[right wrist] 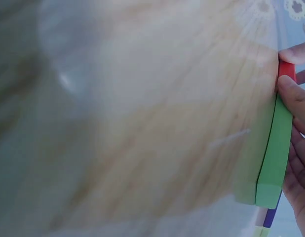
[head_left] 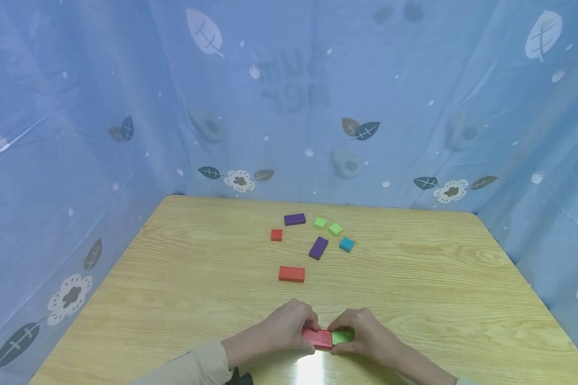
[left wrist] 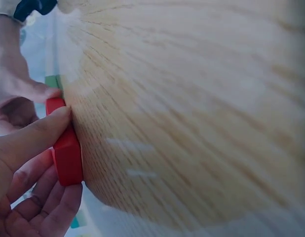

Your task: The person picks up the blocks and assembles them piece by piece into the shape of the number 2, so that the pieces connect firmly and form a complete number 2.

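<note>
One bench (head_left: pixel 433 278), left hand (head_left: pixel 289 325) and right hand (head_left: pixel 366 334) at the red block (head_left: pixel 318 338).
The left is clamped on that block; the right pinches the green block (head_left: pixel 343 337) against the red block's right end. Uneven fingertip pressure could twist the pair askew or open the join.

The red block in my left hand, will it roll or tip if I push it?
Probably neither: the red block lies low with flat faces, so it should slide on the tabletop. It seems stiff, with crisp edges in your left hand's grip. Pushed rightward, it would likely shove the green block abutting it.
</note>
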Action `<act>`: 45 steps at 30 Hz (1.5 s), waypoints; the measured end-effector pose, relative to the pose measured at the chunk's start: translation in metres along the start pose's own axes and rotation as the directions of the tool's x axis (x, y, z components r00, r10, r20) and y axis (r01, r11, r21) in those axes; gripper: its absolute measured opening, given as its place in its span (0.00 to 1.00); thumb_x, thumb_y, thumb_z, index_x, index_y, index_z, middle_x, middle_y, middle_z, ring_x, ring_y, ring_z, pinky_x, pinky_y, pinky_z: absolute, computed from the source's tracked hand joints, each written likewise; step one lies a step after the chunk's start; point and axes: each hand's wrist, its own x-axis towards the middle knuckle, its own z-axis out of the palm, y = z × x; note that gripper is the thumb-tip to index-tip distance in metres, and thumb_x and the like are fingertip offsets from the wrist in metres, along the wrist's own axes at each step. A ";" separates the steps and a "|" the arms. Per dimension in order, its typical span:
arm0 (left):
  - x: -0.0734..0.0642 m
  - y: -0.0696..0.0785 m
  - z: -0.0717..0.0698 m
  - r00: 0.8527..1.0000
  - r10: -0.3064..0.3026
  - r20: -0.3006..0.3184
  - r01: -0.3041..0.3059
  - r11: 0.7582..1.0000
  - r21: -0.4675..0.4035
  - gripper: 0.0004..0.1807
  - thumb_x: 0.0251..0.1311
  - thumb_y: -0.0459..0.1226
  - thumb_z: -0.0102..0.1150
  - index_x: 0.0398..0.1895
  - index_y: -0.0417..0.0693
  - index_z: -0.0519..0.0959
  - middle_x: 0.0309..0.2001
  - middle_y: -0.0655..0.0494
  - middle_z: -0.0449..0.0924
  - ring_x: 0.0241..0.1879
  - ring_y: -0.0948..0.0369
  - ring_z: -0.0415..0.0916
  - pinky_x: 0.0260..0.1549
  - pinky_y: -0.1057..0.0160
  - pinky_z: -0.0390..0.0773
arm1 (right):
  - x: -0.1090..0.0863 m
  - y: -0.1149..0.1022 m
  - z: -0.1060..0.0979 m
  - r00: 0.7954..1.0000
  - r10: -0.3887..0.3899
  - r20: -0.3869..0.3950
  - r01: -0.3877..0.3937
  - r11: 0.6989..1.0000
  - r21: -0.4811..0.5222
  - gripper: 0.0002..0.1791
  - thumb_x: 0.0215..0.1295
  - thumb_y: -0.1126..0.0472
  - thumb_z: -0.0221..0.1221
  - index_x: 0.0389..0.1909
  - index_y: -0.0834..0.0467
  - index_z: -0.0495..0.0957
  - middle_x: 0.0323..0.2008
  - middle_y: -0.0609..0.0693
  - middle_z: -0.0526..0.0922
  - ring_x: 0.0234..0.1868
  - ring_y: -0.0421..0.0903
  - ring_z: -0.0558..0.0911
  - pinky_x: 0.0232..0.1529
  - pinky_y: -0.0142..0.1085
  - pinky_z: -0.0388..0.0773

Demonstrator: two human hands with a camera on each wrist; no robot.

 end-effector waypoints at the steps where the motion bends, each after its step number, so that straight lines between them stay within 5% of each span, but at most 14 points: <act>1: 0.000 0.000 0.000 1.000 0.002 -0.002 -0.002 1.000 0.003 0.14 0.35 0.37 0.77 0.29 0.50 0.86 0.23 0.72 0.76 0.23 0.75 0.63 0.22 0.79 0.63 | 0.000 0.000 0.000 1.000 -0.003 0.001 0.003 1.000 -0.003 0.14 0.48 0.56 0.72 0.35 0.58 0.84 0.32 0.44 0.86 0.34 0.32 0.79 0.32 0.22 0.74; 13: 0.001 0.001 -0.004 0.999 -0.021 0.032 0.022 1.000 -0.018 0.15 0.36 0.39 0.79 0.31 0.50 0.86 0.26 0.70 0.79 0.25 0.75 0.66 0.25 0.78 0.66 | 0.007 -0.006 -0.003 0.994 0.091 0.061 -0.093 0.995 0.036 0.12 0.47 0.57 0.73 0.32 0.57 0.85 0.29 0.41 0.85 0.30 0.30 0.77 0.30 0.25 0.75; 17: 0.005 -0.010 -0.011 0.997 0.031 0.066 -0.024 0.995 -0.100 0.19 0.41 0.45 0.77 0.37 0.48 0.86 0.31 0.68 0.83 0.30 0.77 0.72 0.30 0.79 0.71 | 0.009 -0.007 -0.003 0.991 0.110 0.072 -0.115 0.991 0.065 0.11 0.46 0.60 0.74 0.30 0.58 0.84 0.28 0.41 0.84 0.28 0.29 0.76 0.28 0.25 0.75; 21: 0.013 -0.033 -0.027 0.998 0.058 -0.036 -0.065 0.965 -0.252 0.17 0.52 0.42 0.70 0.44 0.43 0.85 0.39 0.58 0.85 0.40 0.69 0.80 0.42 0.75 0.75 | 0.010 -0.007 -0.003 0.987 0.139 0.086 -0.145 0.987 0.067 0.12 0.45 0.60 0.74 0.31 0.59 0.84 0.28 0.42 0.85 0.28 0.29 0.76 0.29 0.25 0.76; 24: 0.023 -0.050 -0.044 0.987 -0.002 -0.164 -0.048 0.952 -0.303 0.15 0.55 0.37 0.68 0.46 0.43 0.84 0.43 0.54 0.85 0.44 0.62 0.81 0.43 0.71 0.76 | 0.010 -0.007 -0.003 0.981 0.164 0.100 -0.170 0.984 0.061 0.13 0.45 0.59 0.74 0.31 0.59 0.85 0.28 0.42 0.84 0.28 0.29 0.76 0.29 0.25 0.76; 26: 0.030 -0.061 -0.056 0.981 -0.036 -0.189 -0.021 0.957 -0.291 0.15 0.56 0.36 0.67 0.48 0.45 0.84 0.45 0.54 0.85 0.43 0.60 0.81 0.41 0.70 0.77 | 0.010 -0.007 -0.003 0.979 0.175 0.106 -0.182 0.982 0.060 0.13 0.45 0.59 0.74 0.31 0.59 0.85 0.28 0.42 0.84 0.28 0.29 0.76 0.29 0.25 0.76; 33: 0.049 -0.092 -0.078 0.998 -0.036 -0.060 0.020 0.968 -0.249 0.19 0.54 0.36 0.68 0.51 0.45 0.82 0.49 0.57 0.83 0.52 0.61 0.78 0.50 0.67 0.75 | 0.010 -0.006 -0.003 0.978 0.186 0.096 -0.193 0.979 0.063 0.13 0.45 0.58 0.74 0.31 0.58 0.84 0.28 0.41 0.84 0.29 0.28 0.76 0.29 0.25 0.76; 39: 0.047 -0.102 -0.073 0.984 -0.176 0.000 0.170 0.952 -0.256 0.28 0.49 0.38 0.73 0.56 0.48 0.79 0.55 0.56 0.79 0.56 0.55 0.75 0.53 0.63 0.74 | 0.009 -0.005 -0.001 0.982 0.166 0.085 -0.172 0.983 0.065 0.13 0.45 0.58 0.75 0.31 0.58 0.84 0.27 0.39 0.83 0.28 0.28 0.74 0.28 0.25 0.74; 45: 0.048 -0.104 -0.070 0.979 -0.202 -0.003 0.196 0.956 -0.216 0.27 0.47 0.38 0.74 0.54 0.44 0.80 0.50 0.54 0.82 0.51 0.55 0.78 0.49 0.62 0.76 | 0.008 -0.003 -0.001 0.985 0.154 0.077 -0.158 0.986 0.055 0.13 0.45 0.57 0.74 0.31 0.57 0.84 0.27 0.39 0.83 0.28 0.28 0.74 0.28 0.25 0.74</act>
